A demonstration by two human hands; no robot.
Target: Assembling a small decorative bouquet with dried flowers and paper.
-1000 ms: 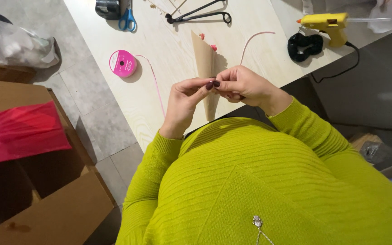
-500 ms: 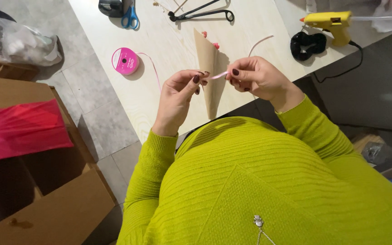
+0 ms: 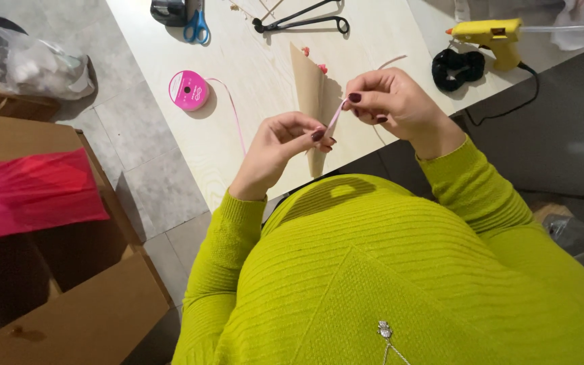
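Note:
Both hands hold a thin pink ribbon (image 3: 334, 119) stretched between their fingertips over the near edge of a pale wooden table (image 3: 265, 88). My left hand (image 3: 284, 145) pinches its lower end; my right hand (image 3: 390, 105) pinches the upper end a little higher and to the right. Just behind the hands lies a brown paper cone (image 3: 311, 101), its point toward me, with small red bits at its wide end. The ribbon runs back across the table to a pink spool (image 3: 188, 90) at the left.
On the table's far side lie blue-handled scissors (image 3: 197, 23), black tongs (image 3: 302, 20), a yellow glue gun (image 3: 488, 35) and a black scrunchie (image 3: 455, 67). An open cardboard box (image 3: 49, 270) with red film (image 3: 28, 192) stands on the floor at the left.
My hands have moved apart, the right one rising up and to the right, and the pink ribbon is now drawn taut between them.

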